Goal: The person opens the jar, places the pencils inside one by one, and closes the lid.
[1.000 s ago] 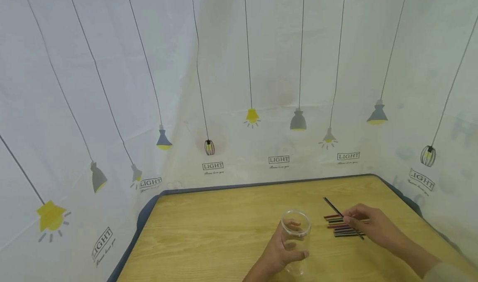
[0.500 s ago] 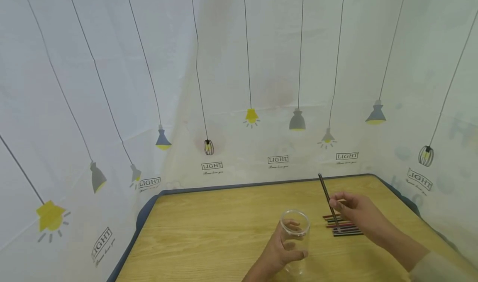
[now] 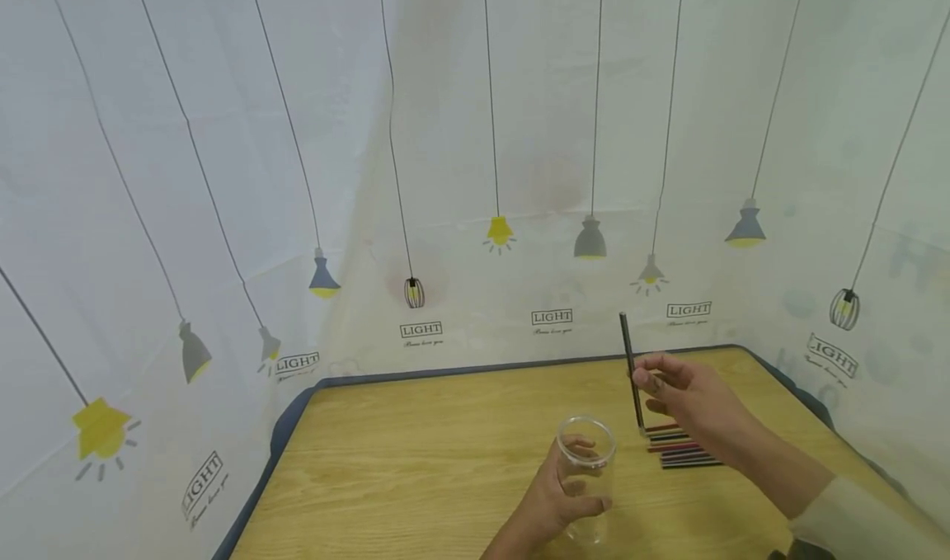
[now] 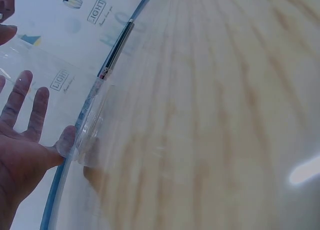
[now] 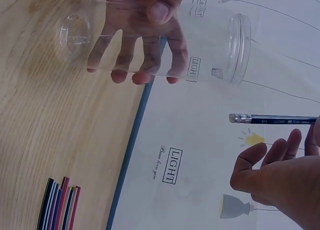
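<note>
My left hand (image 3: 549, 498) is wrapped around a clear, see-through cup (image 3: 598, 482) standing upright, its round mouth facing up. Through its wall, the right wrist view shows the fingers behind the cup (image 5: 212, 45). Just beyond and to the right, my right hand (image 3: 701, 403) pinches a dark pencil (image 3: 627, 350) above the table. That pencil stands nearly upright; in the right wrist view its eraser end (image 5: 239, 118) points toward the cup's side of the view, apart from it. Beneath the right hand lies a row of several dark and red pencils (image 3: 688, 464).
A wood-grain table (image 3: 386, 461) with a dark blue edge (image 3: 475, 370) carries everything. White sheeting (image 3: 460, 131) printed with hanging lamps encloses its back and sides. In the right wrist view, the loose pencils (image 5: 56, 205) lie side by side.
My right hand has raised the pencil off the row and shifted it left and away, turning it from slanted to nearly upright. The left hand and cup have stayed put.
</note>
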### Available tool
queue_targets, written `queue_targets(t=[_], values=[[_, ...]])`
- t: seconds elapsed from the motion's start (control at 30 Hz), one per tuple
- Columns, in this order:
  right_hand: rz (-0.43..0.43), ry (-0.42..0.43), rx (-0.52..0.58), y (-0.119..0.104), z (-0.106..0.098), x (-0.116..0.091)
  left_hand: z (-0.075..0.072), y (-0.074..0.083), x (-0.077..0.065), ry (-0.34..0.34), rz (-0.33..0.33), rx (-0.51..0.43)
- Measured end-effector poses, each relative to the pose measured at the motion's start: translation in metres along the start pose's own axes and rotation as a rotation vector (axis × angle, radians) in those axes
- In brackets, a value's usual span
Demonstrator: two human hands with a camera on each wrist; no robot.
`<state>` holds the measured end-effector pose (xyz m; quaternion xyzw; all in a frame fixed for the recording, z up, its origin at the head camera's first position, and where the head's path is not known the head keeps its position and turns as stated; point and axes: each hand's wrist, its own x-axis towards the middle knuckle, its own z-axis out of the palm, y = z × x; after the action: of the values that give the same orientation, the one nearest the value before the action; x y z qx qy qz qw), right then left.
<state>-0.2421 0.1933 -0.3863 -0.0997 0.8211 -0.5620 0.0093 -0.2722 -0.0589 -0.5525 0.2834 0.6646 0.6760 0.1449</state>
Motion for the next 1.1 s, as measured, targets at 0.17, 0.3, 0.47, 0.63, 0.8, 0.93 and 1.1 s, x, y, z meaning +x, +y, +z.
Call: queue_targets(t=[0.17,0.3,0.47,0.63,0.8,0.93,1.1], values=[[-0.023,0.02,0.06,-0.009,0.008,0.005,-0.002,-0.001,0.0,0.003,0.001,0.008],[-0.044,0.029,0.098,-0.016,0.015,0.008,-0.003,0.0,0.001,0.002,0.001,0.023],[-0.081,0.027,0.186,-0.023,0.025,0.011,-0.004,0.001,0.002,-0.003,0.007,0.037],[-0.124,-0.005,0.286,-0.023,0.035,0.014,-0.004,-0.002,0.002,-0.005,0.013,0.028],[-0.095,-0.018,0.304,-0.022,0.042,0.015,-0.003,-0.003,0.001,-0.009,0.008,0.012],[-0.071,-0.012,0.278,-0.022,0.044,0.017,-0.004,-0.002,0.0,-0.014,0.006,0.014],[-0.046,-0.011,0.234,-0.021,0.045,0.018,-0.003,-0.002,0.0,-0.012,-0.007,0.009]])
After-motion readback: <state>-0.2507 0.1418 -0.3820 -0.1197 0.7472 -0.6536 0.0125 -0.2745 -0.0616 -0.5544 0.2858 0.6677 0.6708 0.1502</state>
